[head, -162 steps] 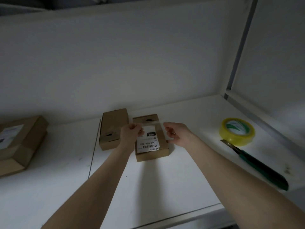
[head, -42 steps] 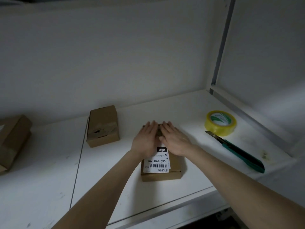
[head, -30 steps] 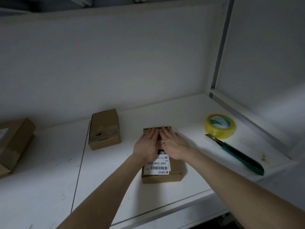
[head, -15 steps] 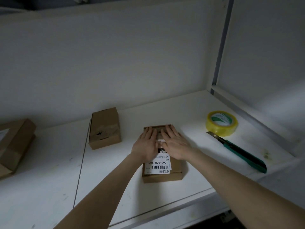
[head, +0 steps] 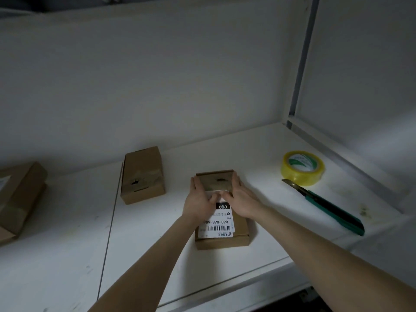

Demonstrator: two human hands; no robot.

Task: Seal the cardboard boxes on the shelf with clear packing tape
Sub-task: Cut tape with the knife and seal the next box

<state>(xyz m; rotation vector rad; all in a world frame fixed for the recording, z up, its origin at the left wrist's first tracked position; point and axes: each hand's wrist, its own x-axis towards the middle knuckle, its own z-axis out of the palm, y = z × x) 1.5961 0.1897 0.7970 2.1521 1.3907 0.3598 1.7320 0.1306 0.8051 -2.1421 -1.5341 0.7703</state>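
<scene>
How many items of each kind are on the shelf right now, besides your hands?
Cardboard boxes: 3 (labelled box under both hands, box behind left, box at far left edge)
Tape roll: 1
Utility knife: 1
Total: 5

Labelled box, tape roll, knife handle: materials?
Labelled box: matte brown cardboard, folded edges, glossy clear film at far end. Tape roll: yellowish translucent plastic film, shiny, on a printed core. Knife handle: likely green plastic; bare metal blade tip.

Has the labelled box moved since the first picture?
Yes. The labelled box now sits nearer the shelf's front edge, away from the other box it stood beside.
</scene>
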